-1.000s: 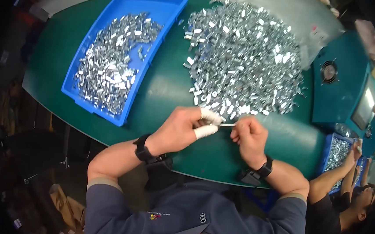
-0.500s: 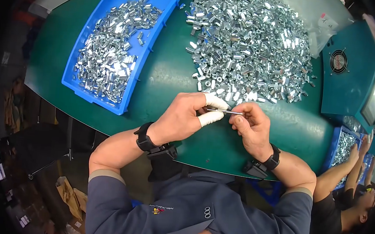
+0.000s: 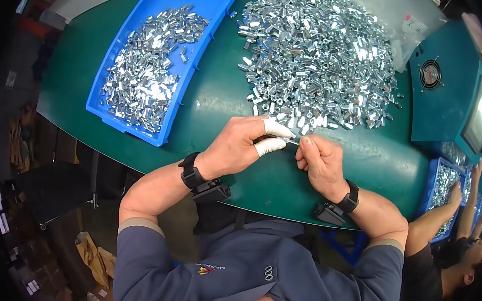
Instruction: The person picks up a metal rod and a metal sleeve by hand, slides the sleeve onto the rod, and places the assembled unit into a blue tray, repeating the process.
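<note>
Change over the last half second: the thumb of the right hand [image 3: 322,165] had come up against the forefinger, hiding most of the thin metal rod [image 3: 293,143] exposed earlier. Right grip: apparently clamped on the rod's right end. Left hand [image 3: 236,144]: little changed, white-covered fingertips pinched about the other end; could not tell whether they held a small piece too. Rod location: between the hands, above the counter [image 3: 369,175], near the metal pieces [image 3: 321,60]. Judged a regrip, giving firmer control.
</note>
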### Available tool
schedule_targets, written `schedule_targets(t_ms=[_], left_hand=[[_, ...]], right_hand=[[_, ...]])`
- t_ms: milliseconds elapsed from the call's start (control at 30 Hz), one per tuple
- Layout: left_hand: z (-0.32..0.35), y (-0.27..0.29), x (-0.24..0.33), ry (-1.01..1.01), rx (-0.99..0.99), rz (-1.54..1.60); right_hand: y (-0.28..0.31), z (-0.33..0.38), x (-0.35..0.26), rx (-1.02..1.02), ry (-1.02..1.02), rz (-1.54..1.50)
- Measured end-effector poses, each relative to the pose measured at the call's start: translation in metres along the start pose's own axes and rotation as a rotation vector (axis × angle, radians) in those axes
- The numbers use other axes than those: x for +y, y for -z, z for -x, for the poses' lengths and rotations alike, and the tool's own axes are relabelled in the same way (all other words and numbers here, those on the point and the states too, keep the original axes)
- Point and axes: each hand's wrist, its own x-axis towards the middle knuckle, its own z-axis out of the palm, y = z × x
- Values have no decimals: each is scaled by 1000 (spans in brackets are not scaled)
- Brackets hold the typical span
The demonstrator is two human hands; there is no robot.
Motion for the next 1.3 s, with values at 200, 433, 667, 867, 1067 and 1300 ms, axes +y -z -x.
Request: schedule_targets(t_ms=[200,433,667,867,1067,1300], left_hand=[[-2,-2,-1,77,8,27],[8,36,-8,145,461,23],[12,107,20,-64,686,-996],[18,20,26,-91,141,-725],[20,2,8,-10,105,-796],[20,-4,10,-23,128,-696]], right_hand=[[-1,-1,5,66,1,-87],[3,-5,10,153,-7,-258],[7,-5,10,143,15,-293],[4,-4,6,114,9,-293],[2,-4,15,80,24,-235],[4,-3,10,11,54,-46]])
